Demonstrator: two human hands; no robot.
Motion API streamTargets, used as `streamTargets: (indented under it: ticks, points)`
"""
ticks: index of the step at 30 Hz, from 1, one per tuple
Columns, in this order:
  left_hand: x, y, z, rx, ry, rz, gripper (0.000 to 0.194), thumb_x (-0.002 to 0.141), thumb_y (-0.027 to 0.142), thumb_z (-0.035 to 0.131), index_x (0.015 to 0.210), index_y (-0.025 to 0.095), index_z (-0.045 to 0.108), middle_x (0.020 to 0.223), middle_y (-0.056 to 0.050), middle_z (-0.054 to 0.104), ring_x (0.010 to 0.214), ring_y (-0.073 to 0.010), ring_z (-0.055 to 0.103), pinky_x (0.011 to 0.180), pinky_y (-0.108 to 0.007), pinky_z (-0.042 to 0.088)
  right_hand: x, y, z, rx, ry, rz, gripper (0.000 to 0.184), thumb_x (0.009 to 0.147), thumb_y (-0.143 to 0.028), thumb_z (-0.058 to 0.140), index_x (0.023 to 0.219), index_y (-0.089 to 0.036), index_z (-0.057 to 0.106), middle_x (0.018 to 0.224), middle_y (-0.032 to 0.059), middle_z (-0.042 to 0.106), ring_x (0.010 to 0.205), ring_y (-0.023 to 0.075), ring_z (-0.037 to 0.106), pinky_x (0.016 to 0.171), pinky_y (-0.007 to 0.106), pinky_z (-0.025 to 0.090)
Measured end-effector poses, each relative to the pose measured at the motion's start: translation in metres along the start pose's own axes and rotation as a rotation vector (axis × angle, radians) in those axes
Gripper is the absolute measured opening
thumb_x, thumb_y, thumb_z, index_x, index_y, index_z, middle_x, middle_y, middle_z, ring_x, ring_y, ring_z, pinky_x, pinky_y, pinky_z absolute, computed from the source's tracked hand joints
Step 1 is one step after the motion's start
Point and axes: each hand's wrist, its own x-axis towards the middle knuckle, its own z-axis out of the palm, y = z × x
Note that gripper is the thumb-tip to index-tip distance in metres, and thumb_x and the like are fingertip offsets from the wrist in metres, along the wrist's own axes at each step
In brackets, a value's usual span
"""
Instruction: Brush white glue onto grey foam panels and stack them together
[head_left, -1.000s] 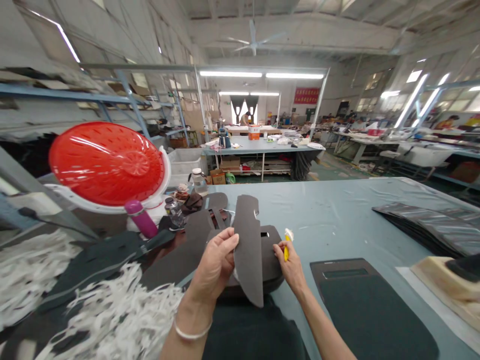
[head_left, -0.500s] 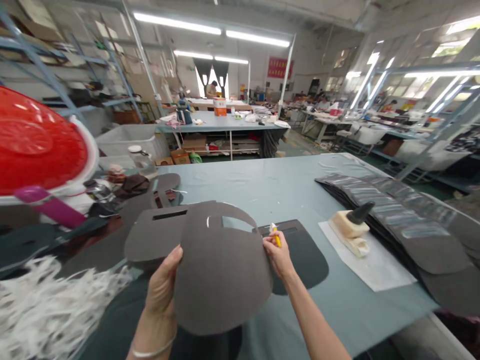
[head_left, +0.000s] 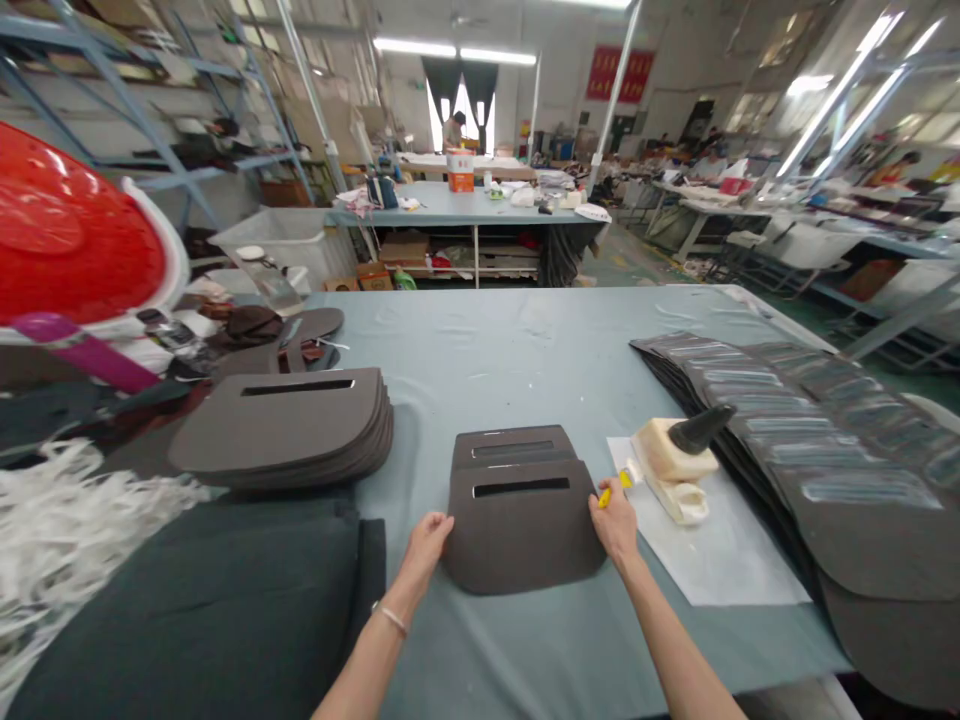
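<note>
A dark brown-grey panel (head_left: 525,540) with a rounded lower edge and a long slot lies in front of me. It overlaps a similar slotted panel (head_left: 514,441), whose upper part shows behind it. My left hand (head_left: 429,543) pinches the front panel's left edge. At its right edge, my right hand (head_left: 616,522) touches the panel and grips a small yellow brush (head_left: 624,478) with whitish bristles. Right of that hand stands a cream plastic bottle (head_left: 673,455) with a black cone-shaped nozzle, on a white sheet (head_left: 739,560).
Stacked slotted panels (head_left: 285,425) stand at the left, behind a dark folded cloth (head_left: 202,600). White strips (head_left: 52,560) are heaped at far left near a red tub (head_left: 67,230). Fanned panels (head_left: 847,500) with shiny bands cover the table's right side. A blue-grey sheet (head_left: 480,350) covers the table.
The panel that was held up has come down onto the one on the table, away from the left stack. Both hands moved with it, and the brush stays in my right hand.
</note>
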Motion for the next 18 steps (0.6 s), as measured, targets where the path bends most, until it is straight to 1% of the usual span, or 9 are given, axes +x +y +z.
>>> streamTargets:
  ticks: [4, 9, 11, 15, 18]
  points:
    - [0.007, 0.001, 0.007, 0.092, 0.102, 0.033, 0.050, 0.061, 0.068, 0.056, 0.072, 0.019, 0.051, 0.062, 0.003, 0.055, 0.058, -0.0130, 0.052, 0.054, -0.023, 0.038, 0.014, -0.005, 0.008, -0.033, -0.017, 0.001, 0.022, 0.080, -0.026, 0.050, 0.100, -0.018, 0.052, 0.067, -0.0020, 0.052, 0.059, 0.0130, 0.048, 0.059, 0.024, 0.029]
    - [0.017, 0.002, 0.008, 0.217, 0.182, 0.064, 0.041, 0.062, 0.057, 0.061, 0.078, 0.019, 0.055, 0.062, 0.001, 0.060, 0.061, -0.0175, 0.057, 0.060, -0.027, 0.041, 0.024, -0.010, 0.015, -0.101, -0.059, 0.046, 0.022, 0.081, -0.027, 0.054, 0.101, -0.018, 0.053, 0.071, 0.0000, 0.056, 0.063, 0.0133, 0.052, 0.059, 0.023, 0.029]
    - [0.018, 0.002, 0.008, 0.268, 0.196, 0.101, 0.037, 0.065, 0.052, 0.061, 0.083, 0.020, 0.056, 0.065, 0.000, 0.062, 0.063, -0.0184, 0.059, 0.063, -0.028, 0.042, 0.024, -0.009, 0.018, -0.128, -0.076, 0.070, 0.023, 0.082, -0.029, 0.054, 0.103, -0.018, 0.052, 0.073, 0.0009, 0.057, 0.064, 0.0137, 0.053, 0.059, 0.024, 0.029]
    - [0.017, 0.002, 0.010, 0.345, 0.182, 0.218, 0.032, 0.075, 0.046, 0.053, 0.093, 0.021, 0.054, 0.074, -0.001, 0.065, 0.068, -0.0176, 0.062, 0.066, -0.028, 0.044, 0.024, -0.007, 0.023, -0.166, -0.075, 0.097, 0.024, 0.084, -0.032, 0.053, 0.105, -0.019, 0.052, 0.076, 0.0020, 0.059, 0.065, 0.0148, 0.055, 0.059, 0.024, 0.029]
    - [0.017, 0.001, 0.011, 0.378, 0.174, 0.251, 0.029, 0.078, 0.044, 0.050, 0.096, 0.021, 0.054, 0.075, -0.001, 0.064, 0.068, -0.0170, 0.062, 0.066, -0.027, 0.044, 0.024, -0.006, 0.024, -0.186, -0.068, 0.090, 0.024, 0.085, -0.033, 0.052, 0.105, -0.020, 0.052, 0.076, 0.0025, 0.060, 0.065, 0.0156, 0.057, 0.060, 0.025, 0.031]
